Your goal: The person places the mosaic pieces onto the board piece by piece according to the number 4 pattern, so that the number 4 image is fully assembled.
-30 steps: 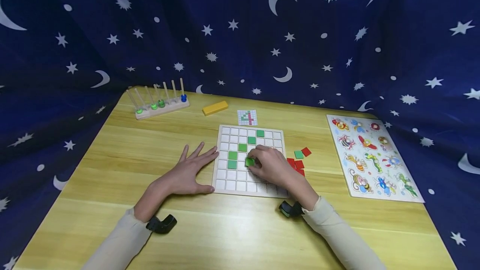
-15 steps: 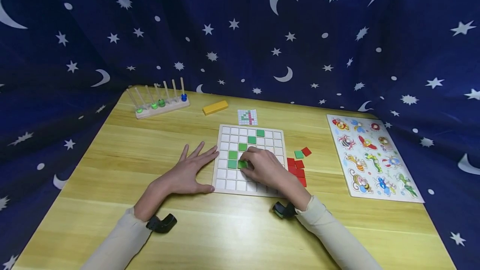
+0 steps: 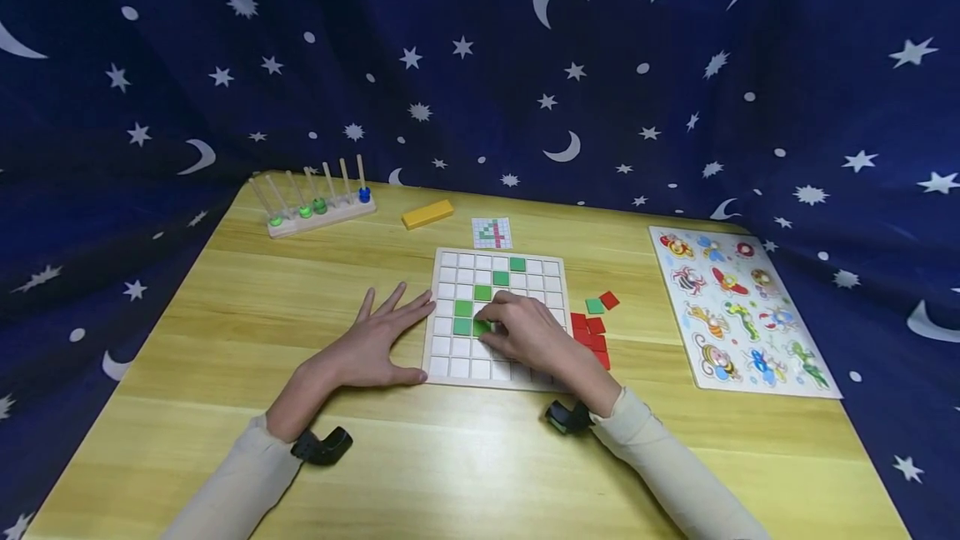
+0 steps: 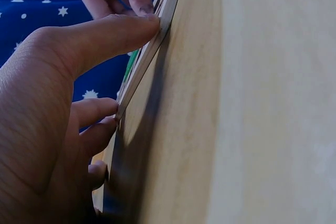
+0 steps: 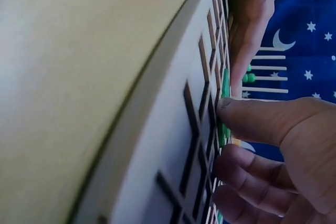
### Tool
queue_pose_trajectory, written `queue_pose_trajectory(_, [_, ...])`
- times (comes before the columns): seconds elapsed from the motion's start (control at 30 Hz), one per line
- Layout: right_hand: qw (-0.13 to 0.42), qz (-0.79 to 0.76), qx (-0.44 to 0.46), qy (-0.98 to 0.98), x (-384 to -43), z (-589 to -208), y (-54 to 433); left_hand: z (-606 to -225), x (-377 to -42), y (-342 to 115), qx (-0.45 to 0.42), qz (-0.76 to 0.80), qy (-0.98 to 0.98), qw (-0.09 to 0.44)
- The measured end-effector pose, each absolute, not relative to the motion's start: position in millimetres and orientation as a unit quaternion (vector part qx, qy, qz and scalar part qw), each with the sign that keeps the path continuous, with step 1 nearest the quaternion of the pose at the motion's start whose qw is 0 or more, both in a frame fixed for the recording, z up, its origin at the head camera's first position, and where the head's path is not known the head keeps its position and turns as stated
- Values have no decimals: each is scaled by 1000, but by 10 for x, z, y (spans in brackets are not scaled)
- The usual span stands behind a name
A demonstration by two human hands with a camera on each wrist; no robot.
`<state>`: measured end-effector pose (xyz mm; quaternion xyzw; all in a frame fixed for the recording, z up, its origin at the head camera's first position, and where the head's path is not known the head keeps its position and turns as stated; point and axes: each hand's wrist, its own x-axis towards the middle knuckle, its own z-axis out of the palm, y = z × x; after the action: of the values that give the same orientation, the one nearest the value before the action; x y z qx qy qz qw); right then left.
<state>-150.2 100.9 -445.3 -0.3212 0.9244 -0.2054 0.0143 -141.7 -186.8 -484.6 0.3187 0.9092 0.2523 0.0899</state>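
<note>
A square wooden grid board (image 3: 438,357) with white cells lies on the table, several green tiles (image 3: 462,326) set in its cells. My right hand (image 3: 528,330) is low over the board's middle, thumb and fingers pinching a green tile (image 3: 480,328) beside the lowest green one. In the right wrist view the thumb (image 5: 252,119) lies against the green edge, and the hand covers part of the grid. My left hand (image 3: 375,348) rests at the board's left edge with spread fingers; the left wrist view shows the thumb (image 4: 113,40) and fingertips touching the rim.
Loose red tiles (image 3: 597,342) and a green tile (image 3: 595,306) lie right of the board. Behind it are a pattern card (image 3: 491,233) with a 4, a yellow block (image 3: 427,214) and a peg stand (image 3: 322,219). An insect puzzle board (image 3: 738,311) lies far right.
My right hand has moved a little left and down across the board with the green tile, then stayed over one cell. The left hand keeps its place at the board's edge.
</note>
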Motion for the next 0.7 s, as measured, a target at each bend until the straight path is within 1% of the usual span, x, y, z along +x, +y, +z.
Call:
queue_pose_trajectory(0.1, [4, -208, -320, 924, -1500, -4449, 1062, -4854, -1421, -1875, 321, 252, 908, 90])
queue_pose_trajectory(0.17, [-12, -211, -315, 925, -1500, -4451, 1143, -4858, -1427, -1877, 324, 255, 907, 89])
queue_pose_trajectory(0.27, [-39, -218, -299, 928, -1512, -4456, 1329, -4864, -1442, -1879, 328, 256, 905, 86])
queue_pose_trajectory(0.4, [-60, -212, -268, 938, -1550, -4432, 1631, -4873, -1456, -1881, 328, 255, 906, 84])
queue_pose_trajectory(0.53, [-62, -184, -230, 954, -1602, -4377, 1938, -4876, -1455, -1882, 327, 254, 906, 85])
queue_pose_trajectory(0.7, [-32, -158, -196, 967, -1661, -4298, 2220, -4872, -1443, -1885, 328, 253, 906, 86])
